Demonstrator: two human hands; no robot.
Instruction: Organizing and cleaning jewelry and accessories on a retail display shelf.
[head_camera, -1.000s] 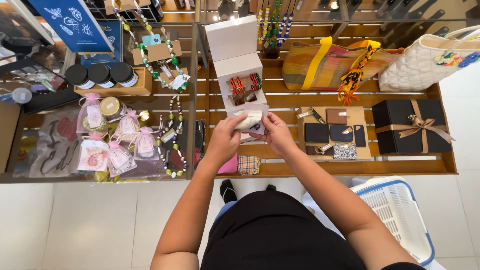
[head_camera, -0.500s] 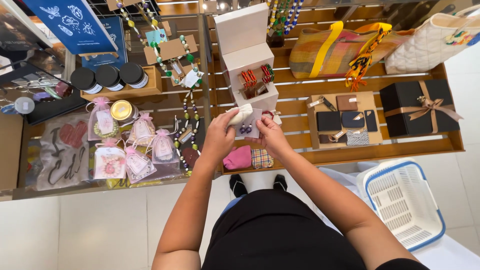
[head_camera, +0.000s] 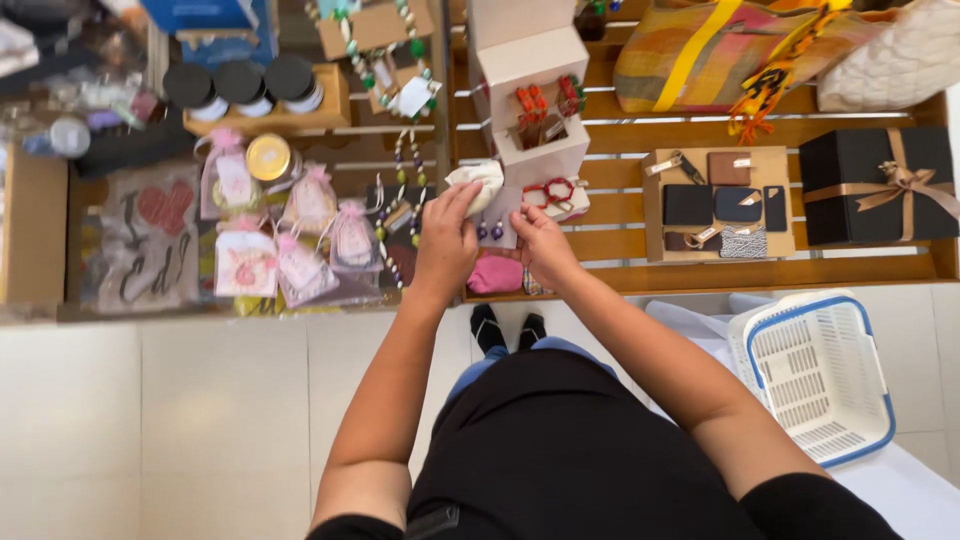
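Observation:
I stand at a wooden slatted display shelf (head_camera: 700, 275). My left hand (head_camera: 445, 240) grips a small cream cloth pouch (head_camera: 482, 182) at the shelf's front. My right hand (head_camera: 540, 245) holds the lower edge of a white card (head_camera: 497, 222) with a pair of dark earrings on it, right next to the pouch. Just behind both hands stands an open white gift box (head_camera: 535, 95) with red and orange jewellery inside. A red bracelet (head_camera: 558, 190) lies on a small white box to the right of the card.
Pink-tied organza bags (head_camera: 300, 240) and a gold tin (head_camera: 268, 155) lie left. Black-lidded jars (head_camera: 245, 85) sit in a wooden tray. Leather goods tray (head_camera: 715, 205), black ribboned box (head_camera: 880, 185) and woven bags (head_camera: 720, 50) are right. A white basket (head_camera: 815, 375) stands on the floor.
The view has shifted slightly. My hands stay together at the shelf front; the left hand has turned the cream pouch up and left, uncovering the earring card in the right hand.

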